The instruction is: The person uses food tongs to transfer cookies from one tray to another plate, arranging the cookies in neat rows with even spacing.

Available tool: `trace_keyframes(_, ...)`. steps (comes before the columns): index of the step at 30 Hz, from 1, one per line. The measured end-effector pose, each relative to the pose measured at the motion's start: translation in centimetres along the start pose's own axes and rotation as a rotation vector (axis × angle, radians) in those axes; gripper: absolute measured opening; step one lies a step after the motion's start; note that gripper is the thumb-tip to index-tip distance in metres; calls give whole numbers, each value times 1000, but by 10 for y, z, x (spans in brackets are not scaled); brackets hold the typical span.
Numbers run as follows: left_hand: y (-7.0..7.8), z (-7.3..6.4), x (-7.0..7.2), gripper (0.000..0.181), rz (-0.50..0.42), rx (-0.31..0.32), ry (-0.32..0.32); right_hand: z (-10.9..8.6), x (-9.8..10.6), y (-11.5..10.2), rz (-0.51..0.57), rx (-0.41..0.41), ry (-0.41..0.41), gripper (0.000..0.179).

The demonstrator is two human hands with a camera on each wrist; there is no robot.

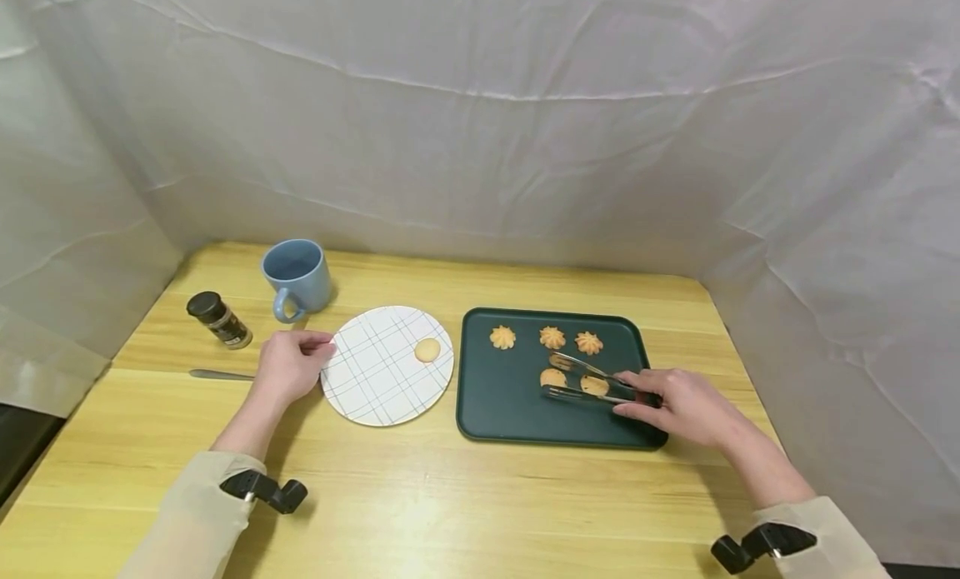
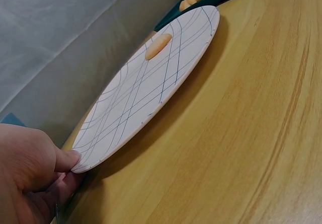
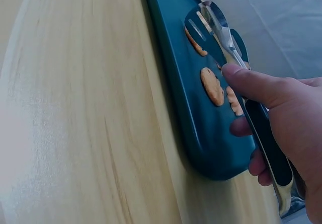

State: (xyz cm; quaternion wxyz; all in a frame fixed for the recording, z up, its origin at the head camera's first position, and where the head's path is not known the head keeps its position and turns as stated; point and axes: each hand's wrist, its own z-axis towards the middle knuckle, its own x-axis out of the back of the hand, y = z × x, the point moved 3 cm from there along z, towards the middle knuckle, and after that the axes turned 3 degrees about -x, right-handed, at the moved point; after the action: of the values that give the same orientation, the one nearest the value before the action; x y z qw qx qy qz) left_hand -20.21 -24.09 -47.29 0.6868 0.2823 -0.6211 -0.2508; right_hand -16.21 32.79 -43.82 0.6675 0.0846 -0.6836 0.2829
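My left hand (image 1: 291, 364) pinches the left rim of a white plate (image 1: 375, 387) patterned with thin crossing lines. One smooth round cookie (image 1: 427, 350) lies toward the plate's right side. My right hand (image 1: 686, 404) grips a pair of metal tongs (image 3: 261, 128) with dark handle panels. Their spread arms reach over a dark green tray (image 1: 502, 421), on either side of a round cookie (image 1: 553, 378). Another round cookie (image 1: 595, 385) lies nearer the hand, between the tong arms in the head view. Along the tray's far side sit several star-shaped cookies (image 1: 552, 337).
A blue mug (image 1: 307, 283) stands behind the left hand. Left of it is a small black-capped spice jar (image 1: 225, 325). A thin metal utensil handle (image 1: 221, 374) sticks out left of the left hand. Grey cloth (image 1: 480, 146) walls in the wooden table (image 1: 450, 504).
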Motion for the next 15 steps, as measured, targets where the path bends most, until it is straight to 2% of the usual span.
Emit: trace_keyframes(15,0,0,0,24,1,0,7,0,0,3,42,-1,-30,51)
